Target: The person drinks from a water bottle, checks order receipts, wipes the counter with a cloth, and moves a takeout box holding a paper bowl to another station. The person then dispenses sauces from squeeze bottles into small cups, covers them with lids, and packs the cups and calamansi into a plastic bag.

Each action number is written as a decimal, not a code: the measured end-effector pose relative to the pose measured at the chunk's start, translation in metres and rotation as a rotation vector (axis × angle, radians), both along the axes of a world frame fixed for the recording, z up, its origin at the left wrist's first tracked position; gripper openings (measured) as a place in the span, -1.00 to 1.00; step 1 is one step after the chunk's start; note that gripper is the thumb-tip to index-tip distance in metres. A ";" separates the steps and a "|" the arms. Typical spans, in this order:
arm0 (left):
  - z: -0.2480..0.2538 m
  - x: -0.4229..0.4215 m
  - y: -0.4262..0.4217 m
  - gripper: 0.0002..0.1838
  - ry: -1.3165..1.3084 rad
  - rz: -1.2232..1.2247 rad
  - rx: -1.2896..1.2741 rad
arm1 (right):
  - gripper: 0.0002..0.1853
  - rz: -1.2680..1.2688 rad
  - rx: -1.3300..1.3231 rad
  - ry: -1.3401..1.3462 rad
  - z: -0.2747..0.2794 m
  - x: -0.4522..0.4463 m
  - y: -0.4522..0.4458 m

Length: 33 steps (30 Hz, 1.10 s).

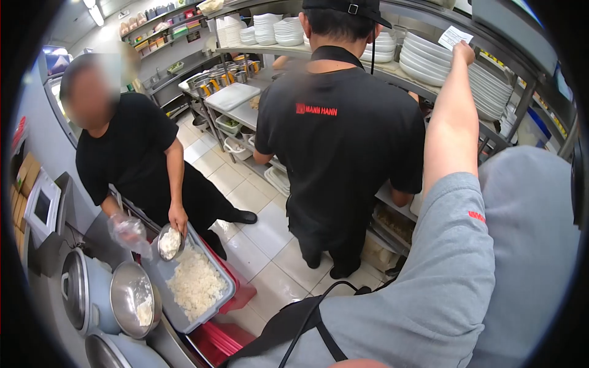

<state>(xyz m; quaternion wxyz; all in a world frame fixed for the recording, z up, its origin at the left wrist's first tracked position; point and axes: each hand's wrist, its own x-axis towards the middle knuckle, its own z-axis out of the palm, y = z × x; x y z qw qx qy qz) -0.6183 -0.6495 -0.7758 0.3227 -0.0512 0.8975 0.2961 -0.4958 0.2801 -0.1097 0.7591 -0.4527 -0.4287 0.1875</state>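
Note:
My right hand (464,52) is raised at the upper right, its fingers closed on a small white printed paper slip (454,38). The slip is in front of the shelf edge, close to large stacked white plates (423,60). More stacked plates (489,89) stand just below and to the right of the hand. My bare forearm and grey sleeve reach up from the lower right. My left hand is not in view.
A person in black (350,141) stands ahead, back turned. At left, another person (123,147) holds a bowl (170,243) over a tub (228,282) of white rice. Metal bowl (127,291) and lidded pots (80,288) are lower left; shelving (392,70) spans the top.

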 end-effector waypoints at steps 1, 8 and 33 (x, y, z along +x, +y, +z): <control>-0.002 -0.008 0.012 -0.75 0.001 -0.005 0.006 | -0.72 -0.007 0.030 -0.031 -0.006 0.007 0.029; 0.006 -0.061 0.102 -0.75 0.031 -0.072 0.088 | -0.70 -0.034 -0.095 -0.239 -0.012 0.041 0.082; -0.003 -0.039 0.106 -0.73 -0.005 0.001 0.063 | -0.59 0.501 0.109 0.081 0.033 0.057 0.101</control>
